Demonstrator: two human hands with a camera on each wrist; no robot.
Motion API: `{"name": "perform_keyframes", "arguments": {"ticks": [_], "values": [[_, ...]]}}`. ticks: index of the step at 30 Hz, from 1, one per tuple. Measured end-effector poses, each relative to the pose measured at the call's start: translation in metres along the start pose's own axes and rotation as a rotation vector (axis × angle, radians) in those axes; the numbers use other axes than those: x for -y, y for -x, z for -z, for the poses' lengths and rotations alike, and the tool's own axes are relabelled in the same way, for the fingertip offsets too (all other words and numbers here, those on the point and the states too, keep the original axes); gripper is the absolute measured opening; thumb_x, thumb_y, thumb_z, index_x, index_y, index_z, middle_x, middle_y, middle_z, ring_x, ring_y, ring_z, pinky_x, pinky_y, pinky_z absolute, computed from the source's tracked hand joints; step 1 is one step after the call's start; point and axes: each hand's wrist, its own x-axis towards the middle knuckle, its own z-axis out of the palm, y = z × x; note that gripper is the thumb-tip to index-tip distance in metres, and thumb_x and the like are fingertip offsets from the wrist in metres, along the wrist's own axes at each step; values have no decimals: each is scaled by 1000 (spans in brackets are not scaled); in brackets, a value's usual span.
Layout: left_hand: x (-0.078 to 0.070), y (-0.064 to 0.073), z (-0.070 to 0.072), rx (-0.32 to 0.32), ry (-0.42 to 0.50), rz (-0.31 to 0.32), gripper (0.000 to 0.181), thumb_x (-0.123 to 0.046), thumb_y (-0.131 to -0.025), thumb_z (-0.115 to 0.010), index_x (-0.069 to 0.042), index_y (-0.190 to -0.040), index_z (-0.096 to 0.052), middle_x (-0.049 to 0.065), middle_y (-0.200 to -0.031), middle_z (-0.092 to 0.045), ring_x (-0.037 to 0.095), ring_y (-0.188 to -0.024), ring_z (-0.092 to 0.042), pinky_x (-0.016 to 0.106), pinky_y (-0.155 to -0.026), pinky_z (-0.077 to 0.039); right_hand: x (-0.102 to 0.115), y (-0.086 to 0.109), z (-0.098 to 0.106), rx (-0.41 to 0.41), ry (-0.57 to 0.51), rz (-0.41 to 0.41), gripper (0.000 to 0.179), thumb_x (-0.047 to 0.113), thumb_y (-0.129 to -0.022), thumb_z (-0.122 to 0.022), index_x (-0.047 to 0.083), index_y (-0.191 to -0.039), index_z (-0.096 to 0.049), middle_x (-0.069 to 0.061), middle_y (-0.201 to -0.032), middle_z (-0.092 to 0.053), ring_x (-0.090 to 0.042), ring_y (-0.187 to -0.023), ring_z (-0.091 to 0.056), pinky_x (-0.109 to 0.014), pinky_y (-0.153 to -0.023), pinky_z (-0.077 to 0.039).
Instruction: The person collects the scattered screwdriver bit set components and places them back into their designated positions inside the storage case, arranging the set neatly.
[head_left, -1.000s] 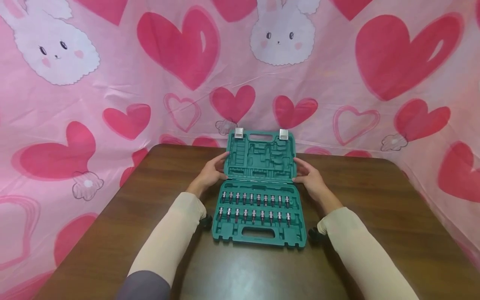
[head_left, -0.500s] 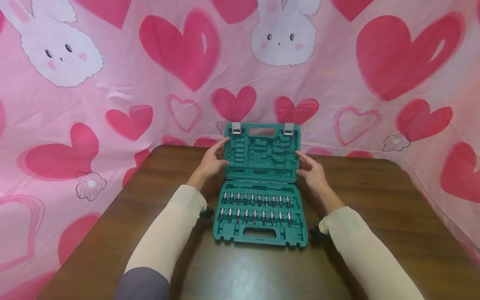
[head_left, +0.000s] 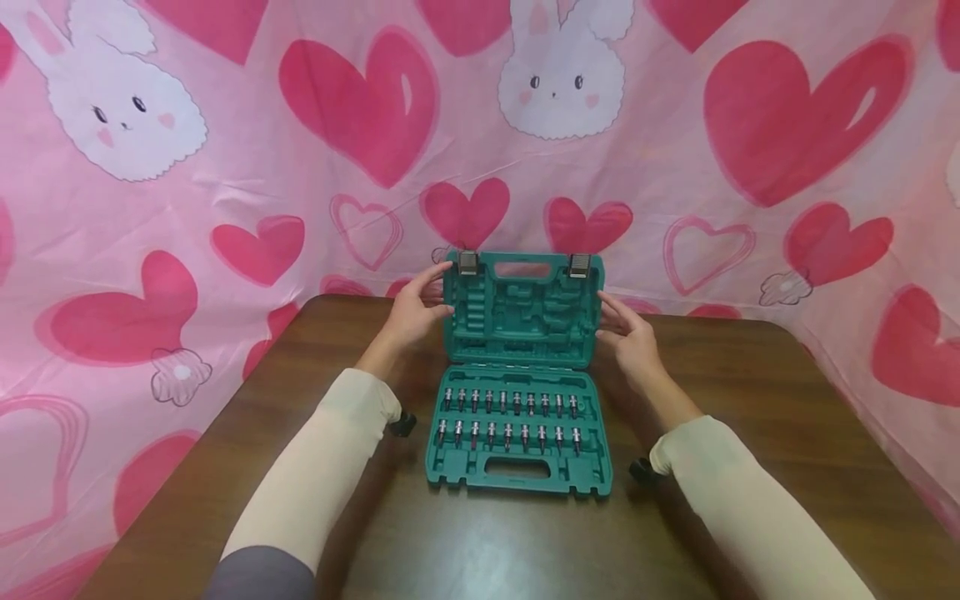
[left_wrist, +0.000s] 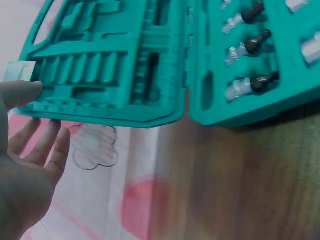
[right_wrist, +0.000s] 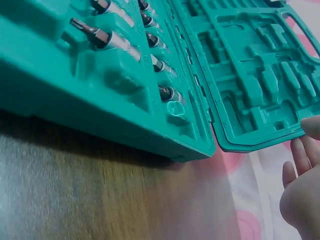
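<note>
A green bit socket case lies open on the table, its lid [head_left: 522,292] raised at the back and its base [head_left: 457,461] flat in front. Two rows of silver bit sockets [head_left: 508,437] fill the base; the lid's moulded slots hold nothing. My left hand [head_left: 412,312] holds the lid's left edge, thumb [left_wrist: 22,92] on the inner face near a metal latch [left_wrist: 20,71], fingers behind. On the opposite edge, my right hand [head_left: 633,346] grips the lid likewise, thumb [right_wrist: 311,127] at the rim and fingers beneath in the right wrist view.
The brown wooden table [head_left: 480,542] carries the case near its middle. Close behind the lid hangs a pink cloth [head_left: 525,167] with hearts and rabbits, which also runs along both sides.
The lid has swung up on its hinge from leaning further back, towards me. Both hands have moved up along its side edges with it, while the base has stayed in place.
</note>
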Motion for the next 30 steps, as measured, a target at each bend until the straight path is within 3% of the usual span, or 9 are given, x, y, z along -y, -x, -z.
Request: {"name": "perform_keyframes", "arguments": {"ticks": [2, 8, 14, 16, 22, 30], "values": [[-5, 0, 4, 5, 12, 10, 61, 6, -87, -66, -15, -142, -51, 15, -139, -50, 36, -113, -57, 45, -94, -47, 3, 1, 0, -1, -8, 4, 61, -14, -91, -54, 11, -146, -46, -23, -137, -52, -34, -113, -54, -18, -83, -49], [-42, 8, 14, 37, 38, 15, 51, 4, -88, -64, -1, -138, -52, 24, -141, -47, 43, -119, -52, 50, -92, -48, 10, 2, 1, 3, -27, 32, 64, -13, -91, -56, 12, -148, -42, -25, -138, -50, -35, -114, -53, -17, -81, -49], [-64, 12, 18, 48, 18, -10, 50, 0, -91, -64, 2, -139, -49, 23, -139, -47, 42, -119, -50, 49, -94, -46, 29, 7, 1, 11, -17, 66, 64, -11, -92, -56, 13, -149, -40, -25, -139, -49, -38, -116, -51, -18, -82, -48], [-61, 12, 18, 49, 12, -22, 50, -3, -92, -65, 0, -139, -49, 22, -139, -48, 41, -118, -50, 49, -94, -46, 40, 11, 0, 25, -14, 72, 63, -10, -93, -55, 12, -150, -39, -26, -140, -47, -41, -117, -50, -18, -83, -48], [-32, 6, 14, 9, 1, -78, 51, -11, -92, -68, -11, -140, -52, 14, -134, -50, 32, -113, -54, 44, -90, -50, 66, 22, -3, 15, 41, 102, 60, -9, -93, -56, 8, -148, -40, -26, -140, -47, -44, -116, -49, -18, -81, -49], [-38, 14, 6, -99, -23, -96, 43, -16, -92, -69, -8, -132, -58, 15, -125, -54, 33, -105, -57, 45, -85, -51, 59, 20, -6, -74, 204, 183, 50, 4, -94, -63, 5, -140, -46, -22, -131, -53, -34, -108, -53, -18, -82, -45]]}}
